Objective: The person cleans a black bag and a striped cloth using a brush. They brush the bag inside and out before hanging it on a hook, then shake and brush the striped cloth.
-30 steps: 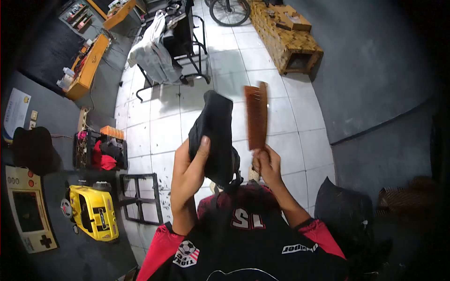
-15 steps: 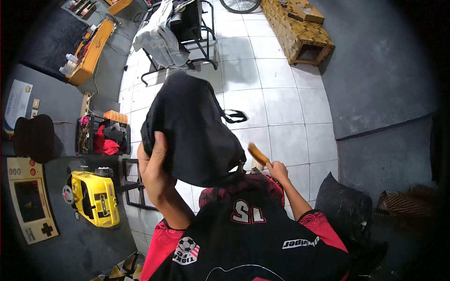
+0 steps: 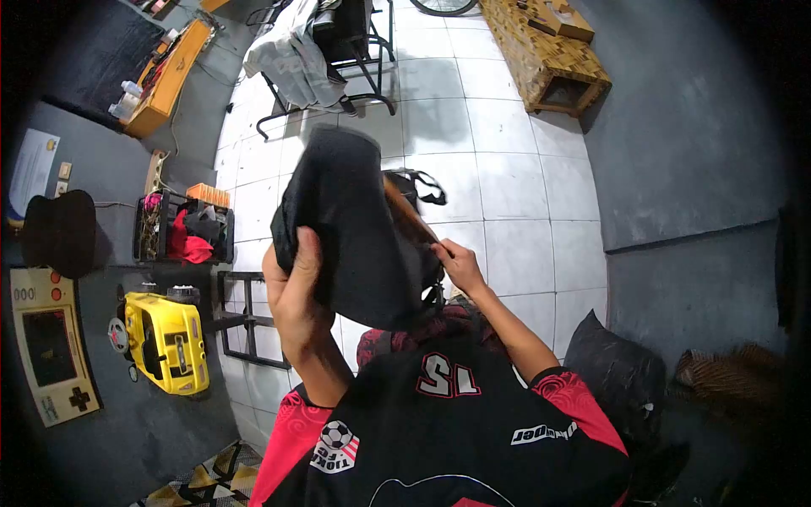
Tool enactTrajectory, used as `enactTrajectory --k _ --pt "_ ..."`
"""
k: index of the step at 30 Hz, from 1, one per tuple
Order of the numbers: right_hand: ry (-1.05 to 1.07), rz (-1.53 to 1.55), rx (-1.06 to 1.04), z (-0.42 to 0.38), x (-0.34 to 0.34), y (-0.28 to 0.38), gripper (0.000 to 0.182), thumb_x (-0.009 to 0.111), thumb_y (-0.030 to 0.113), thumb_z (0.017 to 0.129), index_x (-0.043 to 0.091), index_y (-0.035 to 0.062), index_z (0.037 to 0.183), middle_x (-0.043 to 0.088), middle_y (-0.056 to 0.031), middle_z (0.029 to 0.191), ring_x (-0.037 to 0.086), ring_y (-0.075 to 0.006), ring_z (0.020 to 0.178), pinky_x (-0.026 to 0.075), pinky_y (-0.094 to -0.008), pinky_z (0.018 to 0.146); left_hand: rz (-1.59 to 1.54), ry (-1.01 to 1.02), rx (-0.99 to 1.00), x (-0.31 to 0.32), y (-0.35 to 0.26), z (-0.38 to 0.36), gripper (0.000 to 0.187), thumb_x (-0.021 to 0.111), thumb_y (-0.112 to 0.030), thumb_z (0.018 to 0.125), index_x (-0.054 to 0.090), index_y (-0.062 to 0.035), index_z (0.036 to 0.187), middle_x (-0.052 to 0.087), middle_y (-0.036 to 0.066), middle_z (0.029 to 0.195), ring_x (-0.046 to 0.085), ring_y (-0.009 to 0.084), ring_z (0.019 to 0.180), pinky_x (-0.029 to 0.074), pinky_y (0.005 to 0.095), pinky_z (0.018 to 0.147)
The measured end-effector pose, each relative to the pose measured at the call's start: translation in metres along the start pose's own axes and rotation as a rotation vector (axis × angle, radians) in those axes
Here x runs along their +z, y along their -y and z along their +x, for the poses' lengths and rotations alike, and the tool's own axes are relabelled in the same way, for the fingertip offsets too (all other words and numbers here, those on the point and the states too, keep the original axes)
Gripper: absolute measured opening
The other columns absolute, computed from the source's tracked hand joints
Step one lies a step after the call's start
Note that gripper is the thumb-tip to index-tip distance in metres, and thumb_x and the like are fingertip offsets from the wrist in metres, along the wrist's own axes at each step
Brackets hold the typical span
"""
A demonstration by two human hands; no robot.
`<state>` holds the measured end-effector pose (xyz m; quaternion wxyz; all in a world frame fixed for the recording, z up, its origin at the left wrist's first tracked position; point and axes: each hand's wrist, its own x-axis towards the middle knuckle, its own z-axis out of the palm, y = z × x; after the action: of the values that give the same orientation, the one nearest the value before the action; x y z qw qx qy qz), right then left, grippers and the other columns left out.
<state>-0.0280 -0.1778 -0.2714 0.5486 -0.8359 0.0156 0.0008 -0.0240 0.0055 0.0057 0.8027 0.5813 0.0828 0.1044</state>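
Observation:
A black fabric bag (image 3: 342,224) hangs in front of me, gripped along its left edge by my left hand (image 3: 296,291), thumb on the near face. Its loose black strap (image 3: 432,188) sticks out on the far right side. My right hand (image 3: 461,267) is closed round the end of a slim brown wooden brush (image 3: 409,213), which lies against the bag's right side. Motion blurs the brush, and its far end is partly hidden by the bag.
A folding chair (image 3: 372,63) with clothes draped on it stands ahead on white tiles. To the left are a crate (image 3: 224,232) of odds and ends and a yellow toy car (image 3: 173,346). A woven-pattern cabinet (image 3: 541,55) and a black pillow (image 3: 612,363) are on the right.
My right hand has moved up and left, bringing the brush from beside the bag onto its right side. The bag has tilted and shifted slightly right with my left hand.

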Motion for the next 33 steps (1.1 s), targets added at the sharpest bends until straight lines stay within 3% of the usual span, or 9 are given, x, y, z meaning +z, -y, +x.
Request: enactTrajectory --k 3,8,11,14,19,24,25,27,33 --pt "0.208 -0.413 0.343 -0.018 0.001 -0.086 0.045 0.055 0.046 0.083 0.063 0.0022 0.085 0.063 -0.0216 0.084 0.061 -0.0376 0.081 0.047 -0.0444 0.066 -0.113 -0.13 0.011 -0.003 -0.001 0.007 0.034 0.057 -0.021 0.089 0.052 0.0042 0.111 0.06 0.016 0.099 0.061 0.0192 0.085 0.049 0.029 0.075" --pt "0.404 -0.698 0.644 -0.063 -0.033 -0.123 0.05 0.051 0.049 0.083 0.064 0.001 0.087 0.062 -0.0237 0.082 0.06 -0.0388 0.083 0.046 -0.0454 0.071 -0.094 -0.088 0.063 -0.014 0.0 0.013 0.038 0.055 -0.024 0.089 0.051 0.0062 0.113 0.059 0.018 0.102 0.062 0.0223 0.086 0.051 0.0301 0.073" --pt "0.171 -0.439 0.559 -0.063 -0.037 -0.127 0.05 0.047 0.046 0.086 0.064 -0.0006 0.082 0.063 -0.0223 0.082 0.061 -0.0391 0.079 0.046 -0.0461 0.069 -0.055 -0.025 -0.002 -0.015 0.01 0.013 0.04 0.056 -0.024 0.089 0.049 0.0074 0.114 0.058 0.019 0.105 0.061 0.0221 0.09 0.05 0.03 0.076" --pt "-0.09 0.126 0.32 -0.039 -0.039 -0.052 0.042 0.04 0.041 0.094 0.049 0.0061 0.072 0.046 -0.0018 0.053 0.045 -0.0128 0.044 0.034 -0.0269 0.041 -0.009 -0.001 -0.074 -0.009 0.017 0.011 0.039 0.058 -0.022 0.088 0.05 0.0068 0.112 0.058 0.017 0.104 0.06 0.0203 0.092 0.05 0.0291 0.077" --pt "0.154 0.886 0.081 -0.031 -0.051 0.089 0.043 0.038 0.044 0.094 0.05 0.0042 0.087 0.042 0.0025 0.06 0.04 -0.0063 0.049 0.033 -0.0211 0.044 0.224 0.217 -0.101 0.0 0.021 0.008 0.036 0.058 -0.022 0.088 0.054 0.0068 0.11 0.056 0.012 0.103 0.054 0.0148 0.092 0.04 0.0263 0.085" --pt "0.166 0.334 0.152 -0.018 -0.021 0.055 0.046 0.038 0.043 0.094 0.055 0.0005 0.103 0.055 -0.0076 0.07 0.053 -0.0149 0.065 0.042 -0.0269 0.058 0.426 0.192 0.206 0.004 0.016 0.004 0.025 0.054 -0.022 0.091 0.057 0.0025 0.085 0.044 -0.005 0.069 0.036 0.005 0.063 0.029 0.0209 0.057" --pt "0.093 0.17 0.03 -0.018 -0.015 0.027 0.044 0.038 0.042 0.094 0.055 0.0022 0.1 0.059 -0.0155 0.072 0.058 -0.0256 0.069 0.044 -0.031 0.064 0.276 0.094 0.148 0.005 0.014 0.003 0.024 0.055 -0.021 0.09 0.058 0.0024 0.086 0.046 -0.005 0.071 0.037 0.0052 0.064 0.03 0.0205 0.059" --pt "0.16 -0.216 0.363 -0.026 0.0 -0.051 0.043 0.037 0.041 0.093 0.057 0.0032 0.098 0.061 -0.0224 0.089 0.056 -0.0426 0.089 0.045 -0.046 0.074 0.072 0.145 0.123 -0.009 0.013 0.007 0.024 0.057 -0.022 0.089 0.059 0.0012 0.097 0.053 -0.001 0.078 0.045 0.0065 0.069 0.037 0.0209 0.066" --pt "0.464 -0.57 0.696 -0.068 -0.027 -0.113 0.055 0.038 0.046 0.089 0.062 -0.0028 0.097 0.059 -0.0268 0.099 0.056 -0.0433 0.093 0.042 -0.049 0.082 -0.032 0.024 0.031 -0.028 0.018 0.016 0.039 0.058 -0.025 0.088 0.049 0.003 0.114 0.059 0.016 0.102 0.06 0.0213 0.091 0.049 0.0314 0.079"
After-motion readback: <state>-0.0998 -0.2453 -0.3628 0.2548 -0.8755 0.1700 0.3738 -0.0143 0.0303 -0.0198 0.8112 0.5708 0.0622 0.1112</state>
